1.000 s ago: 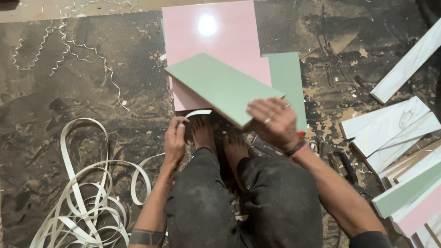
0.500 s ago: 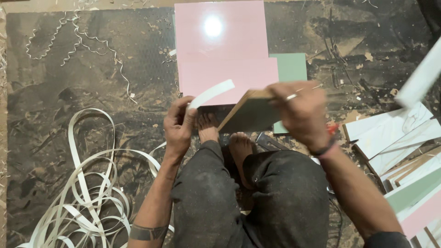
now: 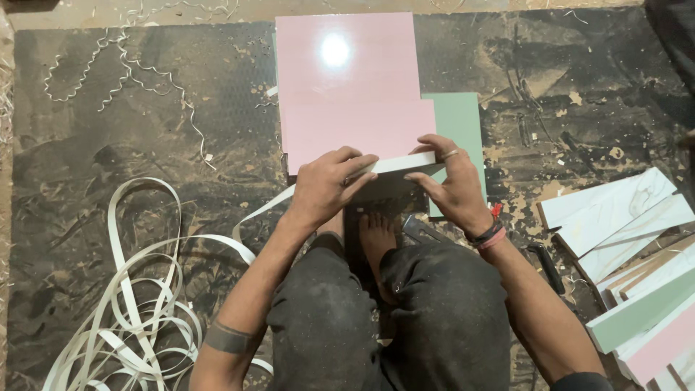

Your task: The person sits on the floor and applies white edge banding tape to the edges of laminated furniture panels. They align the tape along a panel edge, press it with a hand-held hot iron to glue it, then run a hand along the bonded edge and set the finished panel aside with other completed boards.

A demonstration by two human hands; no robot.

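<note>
I squat on a dark floor. My left hand [image 3: 326, 185] and my right hand [image 3: 452, 181] both grip a small board [image 3: 394, 174], held on edge so its pale edge faces up. A white edge-band strip [image 3: 264, 206] runs from under my left hand down to the left. Just beyond the board lies a stack of pink glossy panels [image 3: 347, 87], with a green panel [image 3: 456, 119] lying beneath them at the right. My bare foot [image 3: 376, 242] shows below the board.
A tangle of white strip [image 3: 130, 304] lies at the lower left. White, green and pink panels [image 3: 637, 275] are stacked at the right. A dark tool [image 3: 546, 264] lies near my right arm. Curled shavings [image 3: 123, 72] litter the far left.
The green board was lying flat in my right hand; it has been turned on edge. My left hand has moved onto it, and both hands now hold it close to the pink panels.
</note>
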